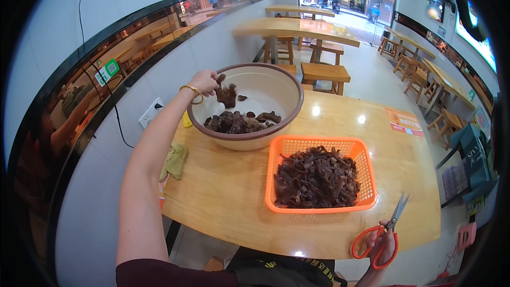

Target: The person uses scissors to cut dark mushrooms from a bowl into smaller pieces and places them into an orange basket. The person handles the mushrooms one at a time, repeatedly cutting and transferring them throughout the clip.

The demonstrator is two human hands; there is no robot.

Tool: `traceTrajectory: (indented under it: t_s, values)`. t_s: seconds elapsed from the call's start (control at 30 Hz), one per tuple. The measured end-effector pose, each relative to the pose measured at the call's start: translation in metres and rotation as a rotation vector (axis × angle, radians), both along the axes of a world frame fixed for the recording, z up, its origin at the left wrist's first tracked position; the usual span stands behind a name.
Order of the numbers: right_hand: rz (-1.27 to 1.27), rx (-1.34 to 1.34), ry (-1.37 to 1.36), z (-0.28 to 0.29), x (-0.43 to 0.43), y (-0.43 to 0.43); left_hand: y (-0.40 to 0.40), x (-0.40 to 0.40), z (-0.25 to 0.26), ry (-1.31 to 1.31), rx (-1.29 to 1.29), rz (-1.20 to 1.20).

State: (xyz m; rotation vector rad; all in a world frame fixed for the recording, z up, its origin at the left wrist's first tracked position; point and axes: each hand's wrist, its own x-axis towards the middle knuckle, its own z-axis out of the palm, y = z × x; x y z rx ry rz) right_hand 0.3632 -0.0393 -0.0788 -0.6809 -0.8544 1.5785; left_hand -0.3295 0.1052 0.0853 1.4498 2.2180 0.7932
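Observation:
My left hand [205, 82], with a gold-coloured bangle at the wrist, reaches over the near-left rim of a large cream basin [271, 91] with a brown rim. Its fingers pinch a dark brown piece of wood ear fungus [227, 96], which hangs inside the basin. Beneath it, more whole fungus pieces [239, 122] lie on the basin's near side. An orange plastic mesh basket [321, 209] in front of me holds a heap of fungus strips [318, 177]. Near the table's front right edge, my right hand [381, 245] holds red-handled scissors [394, 223], blades pointing up and slightly apart.
The wooden table [223, 191] meets the wall on my left. A green cloth [174, 160] and a yellow object [187, 119] lie along that side, below a wall socket [151, 111]. A printed orange sheet [403, 121] is at the right. Wooden stools [324, 72] stand beyond.

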Motion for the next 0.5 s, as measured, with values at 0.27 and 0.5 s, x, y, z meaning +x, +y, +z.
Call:
traceTrajectory:
  t_s: [0.27, 0.5]
  values:
    - [-0.003, 0.013, -0.019, 0.000, 0.000, 0.002, -0.014, -0.006, 0.007, -0.365, 0.072, 0.009]
    - [-0.041, -0.021, 0.041, -0.004, 0.000, 0.003, -0.009, -0.004, -0.013, 0.032, -0.145, -0.067]
